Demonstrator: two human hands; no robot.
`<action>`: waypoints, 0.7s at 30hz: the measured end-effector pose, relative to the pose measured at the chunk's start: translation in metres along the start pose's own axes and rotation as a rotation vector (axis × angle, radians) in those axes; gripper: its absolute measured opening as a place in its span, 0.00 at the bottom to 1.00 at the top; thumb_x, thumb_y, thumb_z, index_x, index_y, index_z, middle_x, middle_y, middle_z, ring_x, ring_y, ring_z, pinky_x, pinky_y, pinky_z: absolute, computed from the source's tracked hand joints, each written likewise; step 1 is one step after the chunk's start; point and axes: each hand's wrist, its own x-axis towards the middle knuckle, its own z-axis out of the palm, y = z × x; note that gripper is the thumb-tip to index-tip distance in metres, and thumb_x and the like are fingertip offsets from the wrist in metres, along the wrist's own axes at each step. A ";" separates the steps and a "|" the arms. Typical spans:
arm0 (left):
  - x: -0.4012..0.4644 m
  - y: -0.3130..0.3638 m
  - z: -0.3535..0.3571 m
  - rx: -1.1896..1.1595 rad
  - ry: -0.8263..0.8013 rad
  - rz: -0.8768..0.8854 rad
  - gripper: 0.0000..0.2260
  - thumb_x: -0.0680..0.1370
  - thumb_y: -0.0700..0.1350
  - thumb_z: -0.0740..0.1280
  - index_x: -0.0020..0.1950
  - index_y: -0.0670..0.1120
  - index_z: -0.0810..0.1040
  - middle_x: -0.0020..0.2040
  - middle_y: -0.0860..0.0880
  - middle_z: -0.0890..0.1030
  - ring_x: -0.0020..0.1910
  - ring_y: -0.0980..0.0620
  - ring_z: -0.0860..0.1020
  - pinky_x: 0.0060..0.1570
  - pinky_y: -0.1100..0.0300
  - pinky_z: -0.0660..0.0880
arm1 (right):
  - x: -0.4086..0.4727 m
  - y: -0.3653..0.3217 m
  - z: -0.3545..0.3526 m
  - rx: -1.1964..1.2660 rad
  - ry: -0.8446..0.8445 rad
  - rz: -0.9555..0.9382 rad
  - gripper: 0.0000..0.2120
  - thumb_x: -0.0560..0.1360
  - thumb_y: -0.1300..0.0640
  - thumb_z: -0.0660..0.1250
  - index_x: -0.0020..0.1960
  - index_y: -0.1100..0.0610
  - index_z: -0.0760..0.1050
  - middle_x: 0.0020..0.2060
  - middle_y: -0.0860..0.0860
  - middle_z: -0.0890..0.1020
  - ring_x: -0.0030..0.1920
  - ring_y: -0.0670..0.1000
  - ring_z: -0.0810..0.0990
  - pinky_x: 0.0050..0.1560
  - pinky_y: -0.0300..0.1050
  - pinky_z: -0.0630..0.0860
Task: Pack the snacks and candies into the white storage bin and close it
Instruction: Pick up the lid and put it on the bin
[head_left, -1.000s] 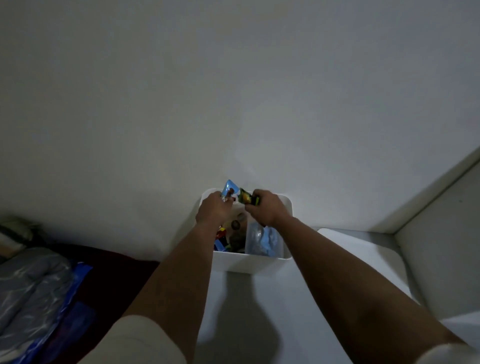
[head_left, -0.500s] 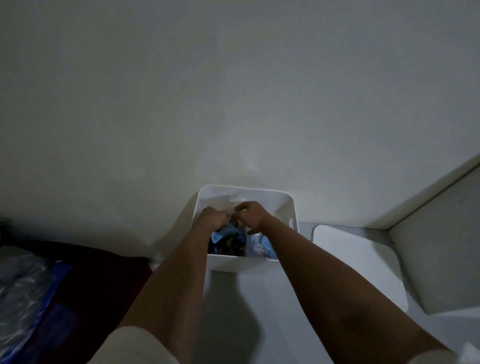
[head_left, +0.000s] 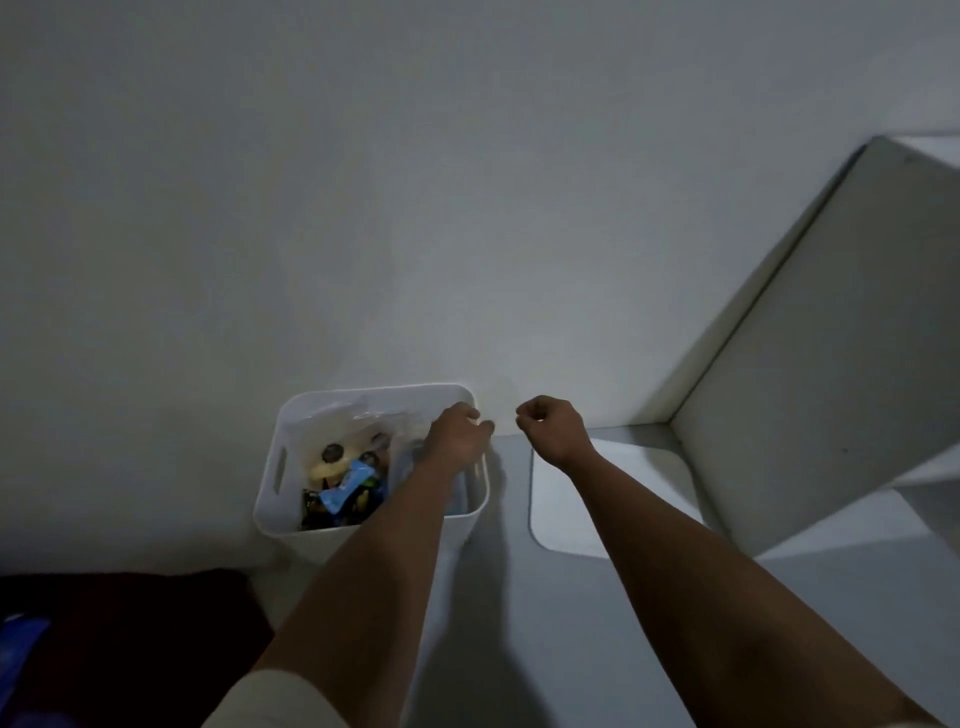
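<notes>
**Bin open on white shelf, dim room**

Bin (head_left: 270, 499) sits against the wall (head_left: 415, 182), snacks (head_left: 345, 488) inside, uncovered. Lid (head_left: 561, 514) lies flat just right of it. Left hand (head_left: 457, 434) over the bin's right rim, fingers loosely curled, empty. Right hand (head_left: 553, 426) fisted above the lid, holding nothing. Dark cloth (head_left: 130, 623) lower left.

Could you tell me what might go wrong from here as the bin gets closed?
The crumpled clear plastic bag rises to the rim of the white plastic storage bin, so it could catch under the flat white lid lying on the table to the right. The left hand is over the bin's right edge and might nudge the bin. The right hand holds nothing; the lid is not yet picked up.
</notes>
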 end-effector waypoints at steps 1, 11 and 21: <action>-0.001 0.008 0.016 0.009 -0.020 0.006 0.17 0.77 0.53 0.69 0.63 0.48 0.78 0.62 0.46 0.82 0.59 0.45 0.81 0.59 0.57 0.76 | 0.001 0.017 -0.015 -0.002 0.009 0.032 0.09 0.76 0.57 0.69 0.55 0.56 0.83 0.53 0.52 0.86 0.54 0.52 0.82 0.53 0.39 0.71; -0.005 0.037 0.149 0.842 0.288 0.103 0.22 0.76 0.58 0.64 0.67 0.52 0.75 0.67 0.46 0.77 0.73 0.40 0.67 0.68 0.38 0.57 | 0.019 0.208 -0.132 0.021 0.025 0.402 0.10 0.73 0.56 0.71 0.53 0.58 0.82 0.43 0.53 0.82 0.43 0.55 0.79 0.46 0.49 0.77; 0.017 -0.004 0.230 0.506 -0.151 -0.197 0.34 0.76 0.53 0.66 0.80 0.49 0.59 0.75 0.41 0.66 0.73 0.37 0.67 0.68 0.44 0.70 | 0.067 0.336 -0.118 0.015 -0.144 0.644 0.52 0.54 0.38 0.73 0.71 0.63 0.69 0.65 0.62 0.78 0.62 0.62 0.80 0.61 0.56 0.79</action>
